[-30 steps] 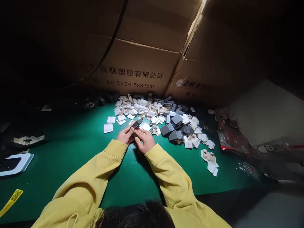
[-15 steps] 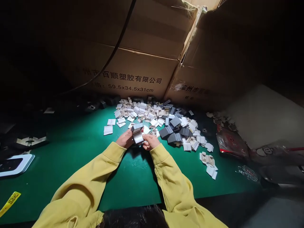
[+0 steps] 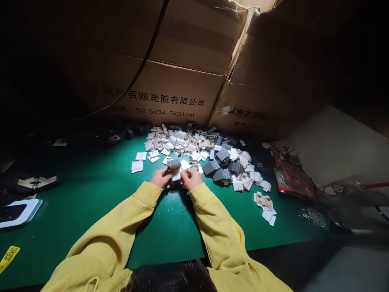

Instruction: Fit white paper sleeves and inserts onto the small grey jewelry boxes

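Between my two hands, over the green table (image 3: 91,211), is a small dark grey box (image 3: 174,163) with a white inner face showing below its top. My left hand (image 3: 161,177) is closed on its left side. My right hand (image 3: 191,178) pinches the white part (image 3: 176,177) at the right; whether this is a flap or a separate slip I cannot tell. Just beyond my hands lies a heap of white folded card pieces (image 3: 182,140). Several dark grey boxes (image 3: 223,154) sit among them to the right.
Large cardboard cartons (image 3: 170,85) with printed writing stand behind the heap, a black cable (image 3: 142,67) hanging before them. A white-rimmed phone-like object (image 3: 30,213) and a yellow strip (image 3: 9,256) lie at left. On the right are a red plastic packet (image 3: 293,178) and loose card pieces (image 3: 267,207).
The box has tipped, so less of its white inside shows. My right hand has risen slightly, its fingers pinching at the white part. The whole view has shifted a little.
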The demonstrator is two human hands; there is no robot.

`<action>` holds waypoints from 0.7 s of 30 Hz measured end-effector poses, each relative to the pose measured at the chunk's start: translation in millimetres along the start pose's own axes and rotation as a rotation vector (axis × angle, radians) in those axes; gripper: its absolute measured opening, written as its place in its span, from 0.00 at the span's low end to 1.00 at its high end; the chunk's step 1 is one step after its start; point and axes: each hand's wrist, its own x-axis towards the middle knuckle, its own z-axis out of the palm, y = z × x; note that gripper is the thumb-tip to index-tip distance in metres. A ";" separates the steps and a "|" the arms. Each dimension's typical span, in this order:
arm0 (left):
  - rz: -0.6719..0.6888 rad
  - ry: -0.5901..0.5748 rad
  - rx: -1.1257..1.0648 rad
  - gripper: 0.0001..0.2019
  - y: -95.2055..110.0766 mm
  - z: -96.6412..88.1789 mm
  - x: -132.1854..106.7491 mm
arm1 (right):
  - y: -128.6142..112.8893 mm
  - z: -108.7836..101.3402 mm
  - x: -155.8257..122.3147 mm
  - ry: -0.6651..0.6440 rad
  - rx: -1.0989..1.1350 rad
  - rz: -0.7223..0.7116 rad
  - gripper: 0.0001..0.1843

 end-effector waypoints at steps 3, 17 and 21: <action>0.005 0.004 0.011 0.21 -1.2 -1.6 2.9 | 1.6 2.0 2.5 0.009 0.053 0.047 0.18; -0.016 -0.059 -0.164 0.24 8.1 5.2 -4.1 | 8.4 7.7 13.3 0.008 0.306 0.201 0.18; -0.229 -0.084 -0.415 0.27 17.9 -1.6 0.7 | 11.4 3.3 16.7 0.093 0.178 0.105 0.17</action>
